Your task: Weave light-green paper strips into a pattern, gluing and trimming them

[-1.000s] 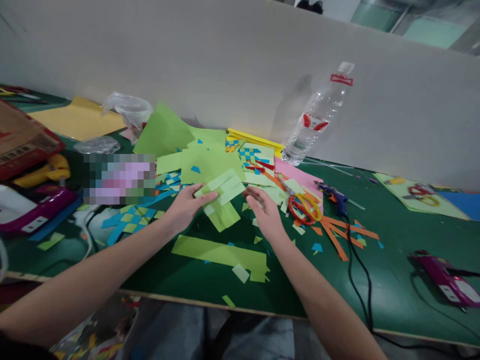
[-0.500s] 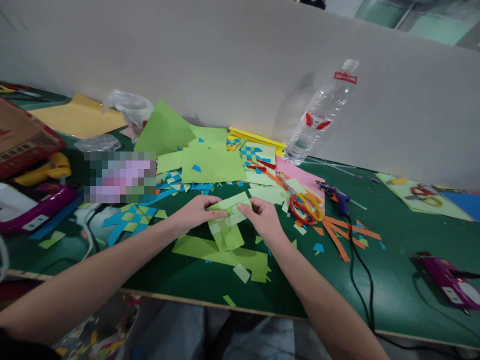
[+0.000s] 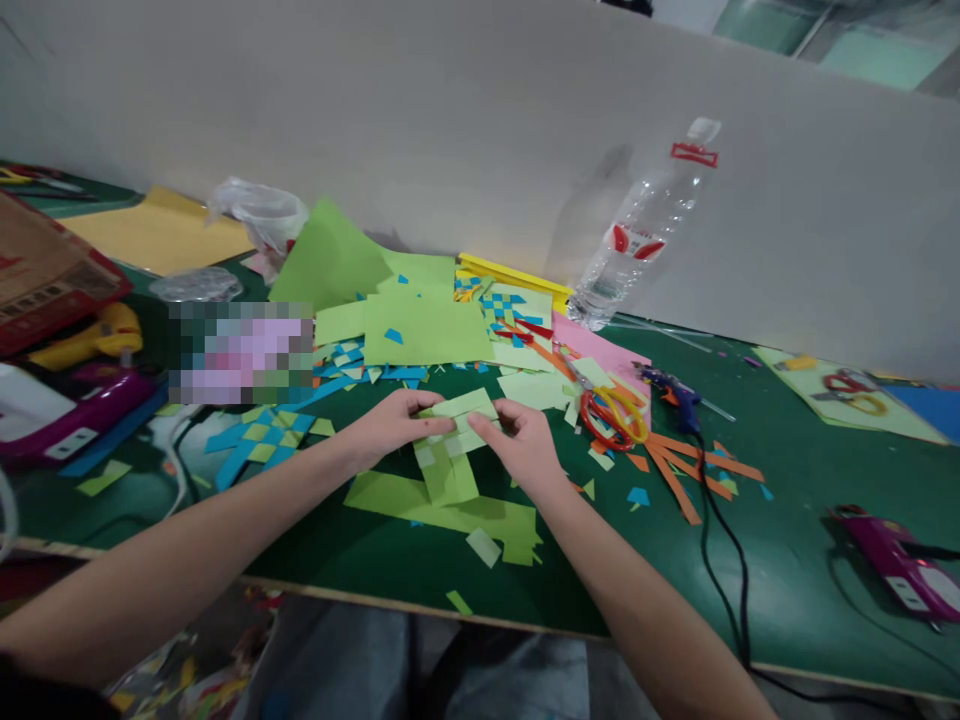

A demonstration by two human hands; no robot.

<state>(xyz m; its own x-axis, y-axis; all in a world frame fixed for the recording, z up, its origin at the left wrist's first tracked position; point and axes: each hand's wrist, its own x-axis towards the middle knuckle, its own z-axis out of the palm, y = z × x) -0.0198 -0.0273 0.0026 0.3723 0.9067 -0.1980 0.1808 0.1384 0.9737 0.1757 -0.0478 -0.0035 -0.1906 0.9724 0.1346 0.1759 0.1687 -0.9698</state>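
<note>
Between my two hands is a small weave of light and darker green paper strips (image 3: 450,472), lifted above the tabletop. My left hand (image 3: 399,425) is closed on its left edge, thumb lying over the top. From the other side my right hand (image 3: 523,437) pinches the upper right edge, thumb on the pale strip. Loose strip ends hang down toward me. Below lies a flat piece of green paper (image 3: 397,500) with a ragged right end, and a pale paper scrap (image 3: 484,547) rests on its front edge.
Scissors with red and yellow handles (image 3: 615,415), orange strips (image 3: 679,475) and a blue glue gun (image 3: 675,395) lie right. A plastic bottle (image 3: 630,240) leans on the wall. Green sheets (image 3: 427,332) lie behind; a blue-green weave (image 3: 266,437) is left. A black cord (image 3: 724,540) crosses the table edge.
The woven paper has shifted slightly left and turned a little. My right hand has moved slightly left with its thumb further over the strip; both hands keep their hold.
</note>
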